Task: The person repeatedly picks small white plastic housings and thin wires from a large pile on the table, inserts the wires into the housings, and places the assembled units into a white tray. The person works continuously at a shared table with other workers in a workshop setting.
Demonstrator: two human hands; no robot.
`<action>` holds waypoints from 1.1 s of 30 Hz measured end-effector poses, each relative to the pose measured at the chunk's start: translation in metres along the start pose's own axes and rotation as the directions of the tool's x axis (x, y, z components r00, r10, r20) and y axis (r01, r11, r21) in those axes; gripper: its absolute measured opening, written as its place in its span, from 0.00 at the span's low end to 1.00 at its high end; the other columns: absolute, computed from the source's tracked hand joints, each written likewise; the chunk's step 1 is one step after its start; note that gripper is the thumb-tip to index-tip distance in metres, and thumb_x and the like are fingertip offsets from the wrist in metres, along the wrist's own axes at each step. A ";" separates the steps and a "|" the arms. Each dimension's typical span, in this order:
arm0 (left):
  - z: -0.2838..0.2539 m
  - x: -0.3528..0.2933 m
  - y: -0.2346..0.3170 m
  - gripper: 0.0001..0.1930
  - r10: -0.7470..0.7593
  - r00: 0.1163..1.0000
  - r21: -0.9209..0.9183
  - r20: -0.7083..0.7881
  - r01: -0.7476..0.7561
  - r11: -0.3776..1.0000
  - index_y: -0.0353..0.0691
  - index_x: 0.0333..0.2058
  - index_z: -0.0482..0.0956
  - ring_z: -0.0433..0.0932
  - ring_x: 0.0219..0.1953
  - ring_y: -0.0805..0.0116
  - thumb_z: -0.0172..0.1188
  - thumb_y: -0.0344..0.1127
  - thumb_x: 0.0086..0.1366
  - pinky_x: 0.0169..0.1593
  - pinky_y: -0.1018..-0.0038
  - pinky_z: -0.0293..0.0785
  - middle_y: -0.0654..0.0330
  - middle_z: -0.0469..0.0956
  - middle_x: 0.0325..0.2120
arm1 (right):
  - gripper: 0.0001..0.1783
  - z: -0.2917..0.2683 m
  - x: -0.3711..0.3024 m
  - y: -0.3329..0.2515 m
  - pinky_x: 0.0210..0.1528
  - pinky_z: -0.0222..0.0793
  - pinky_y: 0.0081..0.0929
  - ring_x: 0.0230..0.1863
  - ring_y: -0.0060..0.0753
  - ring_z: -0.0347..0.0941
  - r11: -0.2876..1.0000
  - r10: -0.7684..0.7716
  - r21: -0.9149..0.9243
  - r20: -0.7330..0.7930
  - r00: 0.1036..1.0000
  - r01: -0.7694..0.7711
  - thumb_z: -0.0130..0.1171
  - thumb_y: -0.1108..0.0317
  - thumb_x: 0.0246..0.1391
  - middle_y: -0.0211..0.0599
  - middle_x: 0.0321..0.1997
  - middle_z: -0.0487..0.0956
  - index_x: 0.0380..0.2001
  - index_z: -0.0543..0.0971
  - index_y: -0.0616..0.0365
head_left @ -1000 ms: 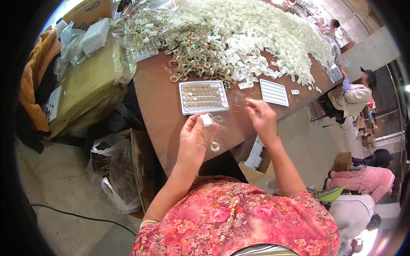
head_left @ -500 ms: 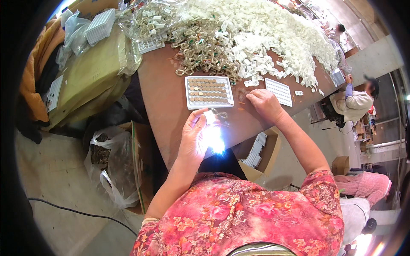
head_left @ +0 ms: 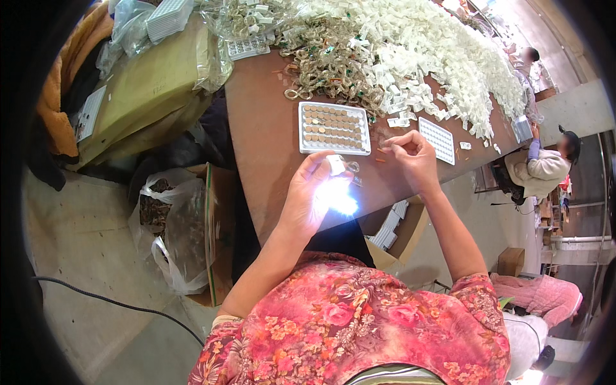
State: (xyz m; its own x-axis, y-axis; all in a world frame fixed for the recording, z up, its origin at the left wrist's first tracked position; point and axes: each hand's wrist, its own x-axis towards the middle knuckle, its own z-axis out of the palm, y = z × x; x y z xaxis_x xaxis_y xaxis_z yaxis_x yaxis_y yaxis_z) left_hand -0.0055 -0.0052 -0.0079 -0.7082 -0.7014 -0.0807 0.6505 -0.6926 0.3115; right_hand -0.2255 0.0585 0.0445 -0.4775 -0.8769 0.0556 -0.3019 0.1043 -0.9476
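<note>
My left hand is closed, with thumb and forefinger pinching a small white tag-like piece with a clear loop beside it. A glaring white light just below hides part of that hand. My right hand is raised over the table with thumb and forefinger pressed together. Whatever is between those fingertips is too small to make out. Beyond my left hand lies a white tray with rows of brown round pieces. A second white tray, with rows of small pockets, lies beyond my right hand.
A heap of white tags and a tangle of beige loops cover the table's far side. A cardboard box with a plastic bag stands at left. Another box holds stacked trays below the table edge. A co-worker sits at right.
My right hand has lifted from the tabletop, its thumb and forefinger now pinched. My left hand still grips the white piece. The whole view has shifted slightly.
</note>
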 end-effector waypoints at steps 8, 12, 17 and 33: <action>0.004 -0.001 0.004 0.09 -0.016 1.000 0.026 -0.024 0.017 1.000 0.41 0.45 0.71 0.80 0.39 0.68 0.55 0.34 0.68 0.47 0.68 0.78 0.61 0.78 0.40 | 0.10 0.030 -0.002 -0.033 0.42 0.72 0.22 0.35 0.26 0.76 0.887 0.143 0.380 0.317 0.938 -0.263 0.62 0.78 0.51 0.37 0.34 0.79 0.37 0.76 0.64; 0.004 -0.002 0.003 0.10 -0.016 1.000 0.032 -0.024 0.016 0.999 0.41 0.45 0.73 0.79 0.39 0.70 0.56 0.35 0.67 0.46 0.72 0.77 0.62 0.78 0.40 | 0.06 0.033 -0.004 -0.046 0.42 0.72 0.21 0.35 0.24 0.76 0.909 0.164 0.307 0.355 0.920 -0.281 0.62 0.79 0.50 0.35 0.33 0.79 0.33 0.79 0.64; 0.003 -0.002 0.002 0.12 -0.022 0.999 0.042 -0.027 0.023 0.999 0.40 0.48 0.74 0.78 0.40 0.72 0.55 0.35 0.68 0.46 0.72 0.76 0.61 0.79 0.39 | 0.07 0.040 -0.008 -0.055 0.40 0.74 0.20 0.33 0.22 0.77 0.994 0.010 0.102 0.325 0.946 -0.046 0.61 0.81 0.48 0.32 0.32 0.81 0.32 0.82 0.63; 0.003 0.000 -0.002 0.10 0.010 1.000 0.130 0.010 -0.011 0.991 0.37 0.45 0.75 0.76 0.41 0.74 0.56 0.33 0.67 0.46 0.74 0.74 0.62 0.78 0.40 | 0.25 0.053 -0.017 -0.079 0.29 0.71 0.32 0.27 0.37 0.74 0.507 -0.501 -0.447 0.543 0.674 0.737 0.63 0.75 0.41 0.32 0.26 0.73 0.46 0.76 0.48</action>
State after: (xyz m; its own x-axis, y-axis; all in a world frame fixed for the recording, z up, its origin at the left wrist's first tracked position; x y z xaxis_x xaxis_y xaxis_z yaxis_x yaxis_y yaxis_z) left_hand -0.0075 -0.0036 -0.0053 -0.7045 -0.7065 -0.0679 0.6171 -0.6570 0.4330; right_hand -0.1495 0.0404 0.1017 0.2774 -0.8979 0.3418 -0.8735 -0.3839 -0.2994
